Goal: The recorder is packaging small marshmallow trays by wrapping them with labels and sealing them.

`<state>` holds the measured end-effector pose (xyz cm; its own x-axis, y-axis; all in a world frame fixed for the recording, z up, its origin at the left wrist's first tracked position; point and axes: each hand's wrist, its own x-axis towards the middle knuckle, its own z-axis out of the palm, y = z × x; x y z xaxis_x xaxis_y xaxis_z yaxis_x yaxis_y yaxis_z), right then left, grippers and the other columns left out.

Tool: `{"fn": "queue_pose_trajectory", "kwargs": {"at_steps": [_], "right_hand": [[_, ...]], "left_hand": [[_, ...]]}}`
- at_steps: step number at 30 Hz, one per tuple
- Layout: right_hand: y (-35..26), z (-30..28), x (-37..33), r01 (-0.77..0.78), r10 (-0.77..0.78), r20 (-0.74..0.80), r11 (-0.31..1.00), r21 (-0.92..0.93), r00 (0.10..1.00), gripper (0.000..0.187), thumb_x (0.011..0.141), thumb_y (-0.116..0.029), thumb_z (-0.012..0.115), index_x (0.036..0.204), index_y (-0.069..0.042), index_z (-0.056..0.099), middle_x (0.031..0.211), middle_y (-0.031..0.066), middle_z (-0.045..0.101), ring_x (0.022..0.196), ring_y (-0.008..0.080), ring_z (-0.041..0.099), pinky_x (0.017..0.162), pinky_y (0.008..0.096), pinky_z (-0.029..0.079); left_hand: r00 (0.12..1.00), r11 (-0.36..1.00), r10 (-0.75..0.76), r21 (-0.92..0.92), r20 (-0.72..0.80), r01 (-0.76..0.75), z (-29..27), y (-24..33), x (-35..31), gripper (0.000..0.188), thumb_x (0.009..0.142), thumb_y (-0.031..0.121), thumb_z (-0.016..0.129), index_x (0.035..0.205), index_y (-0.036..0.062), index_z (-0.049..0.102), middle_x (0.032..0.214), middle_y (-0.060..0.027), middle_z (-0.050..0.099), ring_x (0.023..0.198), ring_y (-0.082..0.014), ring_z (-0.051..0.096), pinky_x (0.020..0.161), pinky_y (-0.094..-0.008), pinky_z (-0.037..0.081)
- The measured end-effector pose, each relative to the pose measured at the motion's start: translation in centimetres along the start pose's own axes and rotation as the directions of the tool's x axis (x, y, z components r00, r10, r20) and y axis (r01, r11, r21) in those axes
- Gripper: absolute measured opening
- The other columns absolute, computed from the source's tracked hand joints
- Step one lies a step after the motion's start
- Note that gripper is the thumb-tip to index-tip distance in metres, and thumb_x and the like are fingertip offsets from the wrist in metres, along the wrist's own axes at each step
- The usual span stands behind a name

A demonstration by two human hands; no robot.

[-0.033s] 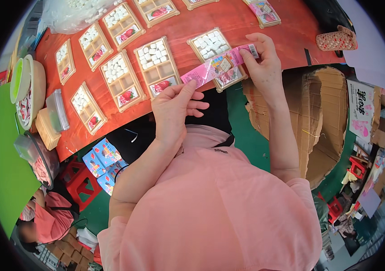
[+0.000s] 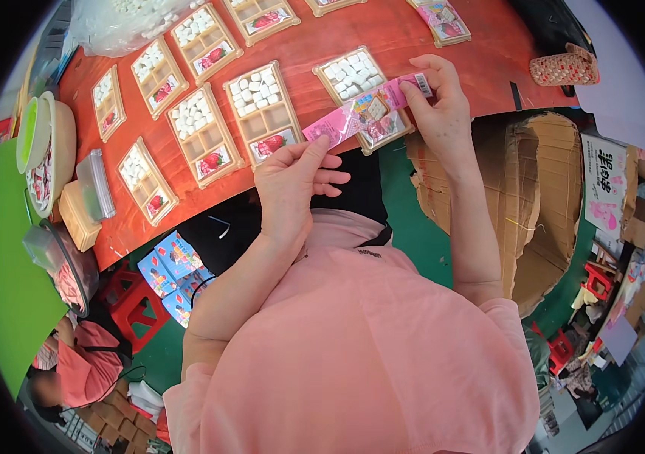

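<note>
A long pink printed sleeve point(image 2: 341, 121) is stretched slantwise between my hands, its right end higher. My left hand point(image 2: 288, 178) pinches the lower left end between thumb and forefinger, the other fingers loosely curled. At the upper right end, my right hand point(image 2: 443, 102) grips it between thumb and fingers. Just behind the sleeve lies a beige compartment tray point(image 2: 321, 74) with white marshmallow-like pieces point(image 2: 353, 72); the sleeve hides its middle. To its left lies another beige tray point(image 2: 266, 119), holding white pieces and a strawberry-printed packet point(image 2: 271, 144).
Several similar trays lie across the red table point(image 2: 489, 76). A bag of white pieces point(image 2: 130, 23) is at the far left, a sleeved tray point(image 2: 443, 21) at the far right. Bowls point(image 2: 33, 136) stand by the left edge. A cardboard box point(image 2: 500, 197) is below right; another person point(image 2: 92, 363) sits lower left.
</note>
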<state>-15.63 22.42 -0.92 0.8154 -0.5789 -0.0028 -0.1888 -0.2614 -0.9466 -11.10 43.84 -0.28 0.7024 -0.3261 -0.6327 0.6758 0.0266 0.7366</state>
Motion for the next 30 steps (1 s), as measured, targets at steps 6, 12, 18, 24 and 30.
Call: {"fn": "queue_pose_trajectory", "kwargs": {"at_steps": [6,12,18,24,30], "right_hand": [[1.1,0.4,0.6,0.06,-0.064,-0.026,0.991,-0.12,0.998,0.021,0.092,-0.005,0.062,0.113,-0.005,0.058,0.087,0.0127,0.068,0.076,0.0236,0.066,0.071,0.0338,0.051],[3.0,0.4,0.4,0.49,-0.49,0.139,0.721,-0.491,0.86,0.021,0.082,0.003,0.064,0.098,-0.01,0.07,0.091,0.0088,0.062,0.088,0.0304,0.06,0.075,0.0409,0.051],[2.6,-0.2,-2.4,0.417,-0.44,0.095,0.726,-0.547,0.893,0.02,0.082,0.0,0.067,0.099,-0.009,0.072,0.091,0.0087,0.062,0.088,0.0298,0.06,0.076,0.0409,0.051],[2.4,1.2,-5.7,0.234,-0.34,-0.118,0.822,-0.519,0.933,0.024,0.083,-0.011,0.074,0.106,-0.003,0.069,0.094,0.0118,0.061,0.086,0.029,0.06,0.077,0.0397,0.05],[3.2,2.8,-7.4,-0.038,0.055,-0.33,0.998,0.057,0.942,0.029,0.089,-0.01,0.075,0.115,-0.001,0.066,0.1,0.0081,0.062,0.092,0.0169,0.063,0.081,0.0307,0.053]], "left_hand": [[0.999,1.0,-0.007,0.003,-0.048,0.007,0.3,-0.5,0.7,0.028,0.095,0.023,0.072,0.102,-0.0032,0.066,0.085,-0.0144,0.072,0.069,-0.0222,0.074,0.052,-0.0273,0.057],[0.995,0.999,0.005,0.035,-0.102,-0.001,1.1,-0.8,1.0,0.028,0.094,0.021,0.072,0.102,-0.0051,0.067,0.082,-0.0134,0.072,0.064,-0.0192,0.072,0.05,-0.026,0.055],[0.995,0.998,0.03,0.061,-0.096,-0.025,0.8,-1.3,0.3,0.025,0.095,0.019,0.072,0.102,-0.004,0.069,0.083,-0.0134,0.072,0.065,-0.0185,0.072,0.052,-0.025,0.055],[0.993,0.993,0.079,0.093,-0.086,-0.071,0.8,-2.0,-0.3,0.024,0.095,0.018,0.071,0.104,-0.0038,0.069,0.085,-0.0131,0.073,0.068,-0.0175,0.072,0.056,-0.0238,0.056],[0.993,0.99,0.11,0.094,-0.04,-0.106,0.5,-1.7,-0.3,0.025,0.096,0.019,0.07,0.106,-0.0041,0.069,0.088,-0.0134,0.073,0.068,-0.0183,0.073,0.057,-0.024,0.056]]}}
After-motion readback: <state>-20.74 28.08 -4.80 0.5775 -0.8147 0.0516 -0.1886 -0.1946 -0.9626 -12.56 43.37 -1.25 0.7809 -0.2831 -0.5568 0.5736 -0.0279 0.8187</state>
